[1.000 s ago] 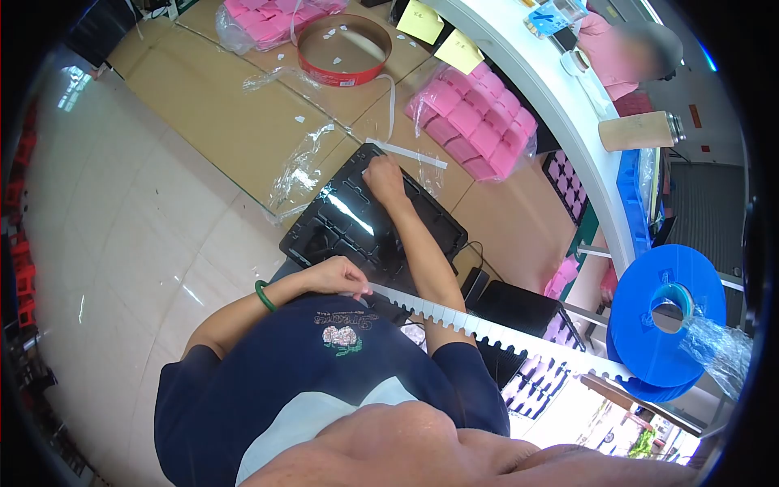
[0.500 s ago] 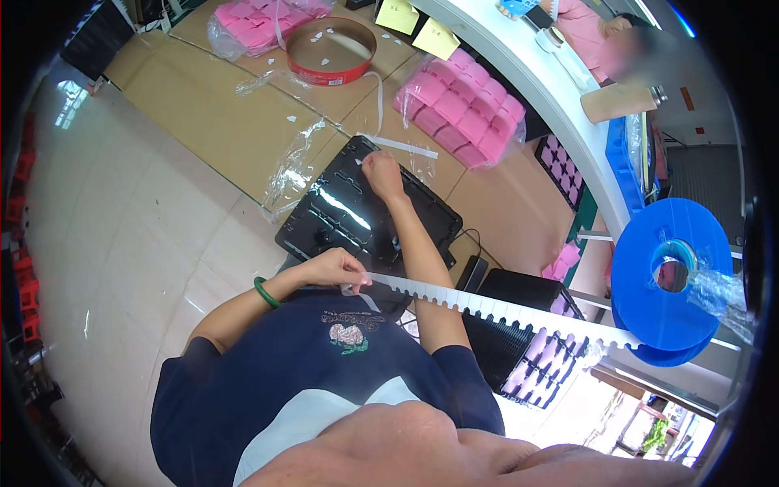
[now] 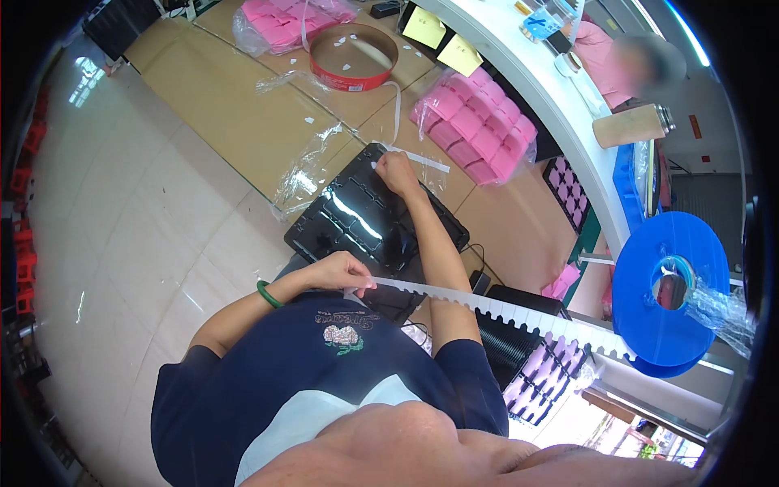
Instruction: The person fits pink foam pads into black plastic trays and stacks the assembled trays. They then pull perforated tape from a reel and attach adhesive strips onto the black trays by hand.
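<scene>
My left hand [image 3: 342, 272], below a green bangle [image 3: 269, 294], pinches the end of a white strip [image 3: 503, 308] in front of my chest. Along its lower edge the strip has notches, and it runs right to a big blue reel [image 3: 669, 284]. My right hand [image 3: 395, 172] is closed over the far end of a glossy black moulded plastic tray [image 3: 337, 215]. A small white piece [image 3: 374, 165] shows at its fingertips; whether it touches the tray I cannot tell. The tray lies partly over the bench edge, near my lap.
Pink foam blocks [image 3: 479, 126] in plastic stand on the cardboard-covered bench [image 3: 219, 101]. Farther back are a round red-rimmed tin [image 3: 354, 84] with white scraps and another pink bag [image 3: 280, 24]. A white shelf [image 3: 560, 105] holds a flask [image 3: 633, 126]; a person in pink sits behind it.
The view has shifted slightly, so most things appear a little further right and lower. Both hands keep their holds, the right at the tray's far end, the left on the strip.
</scene>
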Demonstrator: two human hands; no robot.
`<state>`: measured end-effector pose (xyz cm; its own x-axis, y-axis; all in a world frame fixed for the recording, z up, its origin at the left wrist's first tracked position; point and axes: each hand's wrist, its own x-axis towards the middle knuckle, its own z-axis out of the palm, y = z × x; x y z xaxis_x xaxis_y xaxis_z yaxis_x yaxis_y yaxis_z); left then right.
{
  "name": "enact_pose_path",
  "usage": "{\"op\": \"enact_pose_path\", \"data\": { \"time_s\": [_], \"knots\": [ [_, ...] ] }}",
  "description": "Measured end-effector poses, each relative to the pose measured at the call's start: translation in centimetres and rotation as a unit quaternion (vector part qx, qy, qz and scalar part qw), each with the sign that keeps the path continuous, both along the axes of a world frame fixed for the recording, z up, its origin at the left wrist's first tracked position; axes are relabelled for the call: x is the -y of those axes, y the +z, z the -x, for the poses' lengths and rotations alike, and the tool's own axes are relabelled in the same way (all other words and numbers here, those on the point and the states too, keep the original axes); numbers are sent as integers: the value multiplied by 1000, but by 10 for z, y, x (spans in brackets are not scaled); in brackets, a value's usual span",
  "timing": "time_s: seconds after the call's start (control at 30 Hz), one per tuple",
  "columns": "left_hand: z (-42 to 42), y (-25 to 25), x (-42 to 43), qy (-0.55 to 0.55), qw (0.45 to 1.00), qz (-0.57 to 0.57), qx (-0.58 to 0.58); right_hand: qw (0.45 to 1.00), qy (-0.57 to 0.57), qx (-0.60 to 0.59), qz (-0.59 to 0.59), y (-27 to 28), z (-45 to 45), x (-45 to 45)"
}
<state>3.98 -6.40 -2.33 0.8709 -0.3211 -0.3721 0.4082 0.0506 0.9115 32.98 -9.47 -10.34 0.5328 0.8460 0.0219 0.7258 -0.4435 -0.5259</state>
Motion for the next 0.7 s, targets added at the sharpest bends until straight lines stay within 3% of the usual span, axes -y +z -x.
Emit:
{"op": "enact_pose_path", "data": {
  "time_s": [0.07, 0.17, 0.37, 0.47, 0.7],
  "knots": [
    [-2, 7, -5, -1, 1000, -4, -24, 997, 5, -77, -21, 29, 6, 4],
    [-3, -11, -7, 2, 1000, 17, 4, 994, 34, -98, 19, 25, -4, 6],
    [-10, -8, -11, -6, 1000, 5, 3, 997, 57, -31, 38, 2, -13, -4],
    [-13, -1, -15, -12, 1000, -10, 5, 999, 41, 23, -5, -6, -12, -1],
    [-14, -7, -11, -3, 1000, -10, 13, 1000, 11, -19, 13, 5, -2, 3]
  ]
}}
